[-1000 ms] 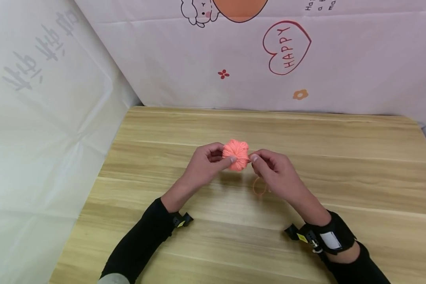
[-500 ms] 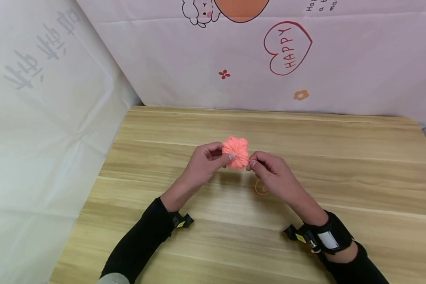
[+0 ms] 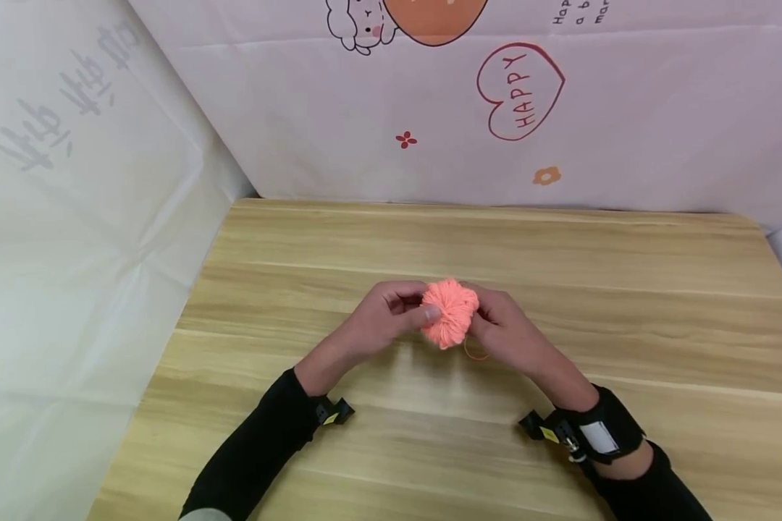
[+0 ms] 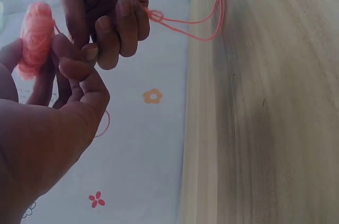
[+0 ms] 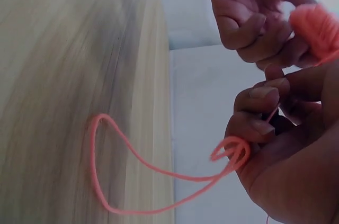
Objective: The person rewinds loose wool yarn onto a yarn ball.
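A puffy coral yarn flower [image 3: 451,312] with a scalloped edge is held above the table in the head view. My left hand [image 3: 381,320] pinches its left side, the thumb on the front and the fingers behind. Close against its right edge, my right hand [image 3: 518,331] has its fingertips hidden behind the flower. The right wrist view shows that hand's curled fingers [image 5: 262,94] gripping a thin coral yarn tail [image 5: 94,155], which hangs from them in a long loop with a small bunched coil. The flower looks blurred in the left wrist view.
Both hands work over a wood-grain table [image 3: 391,449]. White printed cloth [image 3: 326,123] stands along the table's back edge, and another white sheet [image 3: 91,289] hangs at the left.
The yarn flower and left hand have moved right and closer to me, and the flower has tilted. The right hand's fingertips, visible earlier pinching yarn at the edge, are now behind it.
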A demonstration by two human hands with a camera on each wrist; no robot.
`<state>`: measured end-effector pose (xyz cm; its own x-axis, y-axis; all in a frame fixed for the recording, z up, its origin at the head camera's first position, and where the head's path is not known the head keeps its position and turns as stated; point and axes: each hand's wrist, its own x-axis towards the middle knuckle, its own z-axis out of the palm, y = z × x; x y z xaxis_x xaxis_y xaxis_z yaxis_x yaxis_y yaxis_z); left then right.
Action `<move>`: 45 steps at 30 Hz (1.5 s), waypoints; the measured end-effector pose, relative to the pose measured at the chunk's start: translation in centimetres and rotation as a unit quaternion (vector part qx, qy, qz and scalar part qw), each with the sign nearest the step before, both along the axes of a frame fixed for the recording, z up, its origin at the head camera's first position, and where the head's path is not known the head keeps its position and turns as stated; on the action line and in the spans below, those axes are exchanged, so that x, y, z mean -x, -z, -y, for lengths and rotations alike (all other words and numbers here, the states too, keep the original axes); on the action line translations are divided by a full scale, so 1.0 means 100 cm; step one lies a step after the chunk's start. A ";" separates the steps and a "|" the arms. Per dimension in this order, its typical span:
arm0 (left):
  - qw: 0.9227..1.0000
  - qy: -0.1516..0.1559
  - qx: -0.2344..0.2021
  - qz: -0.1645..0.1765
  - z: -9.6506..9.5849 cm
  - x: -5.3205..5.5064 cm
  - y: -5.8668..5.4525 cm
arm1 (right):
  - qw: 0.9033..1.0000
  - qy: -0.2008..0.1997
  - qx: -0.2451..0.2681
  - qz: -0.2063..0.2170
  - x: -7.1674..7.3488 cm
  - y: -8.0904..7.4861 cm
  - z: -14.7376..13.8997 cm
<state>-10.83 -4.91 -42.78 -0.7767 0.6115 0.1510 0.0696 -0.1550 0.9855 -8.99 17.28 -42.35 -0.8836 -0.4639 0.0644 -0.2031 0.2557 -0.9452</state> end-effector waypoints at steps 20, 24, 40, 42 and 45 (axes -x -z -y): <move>0.978 0.172 0.110 -0.031 -0.003 -0.007 0.011 | 0.978 -0.044 -0.097 -0.179 0.004 -0.006 -0.007; 0.976 0.165 0.137 -0.029 -0.003 -0.006 0.014 | 0.975 -0.040 -0.100 -0.193 0.000 -0.021 -0.004; 0.978 0.032 0.194 0.075 0.003 0.002 0.016 | 0.971 -0.015 -0.101 -0.218 -0.004 -0.020 -0.004; 0.978 0.016 0.190 0.085 0.004 0.003 0.014 | 0.971 -0.012 -0.100 -0.216 -0.005 -0.020 -0.004; 0.979 -0.013 0.179 0.096 0.005 0.006 0.011 | 0.972 -0.008 -0.094 -0.217 -0.005 -0.019 -0.003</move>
<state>-11.39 -5.38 -43.92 -0.7863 0.5779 -0.2188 -0.1220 0.2019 0.9718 -8.45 17.62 -40.40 -0.7839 -0.5177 0.3428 -0.5784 0.4079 -0.7065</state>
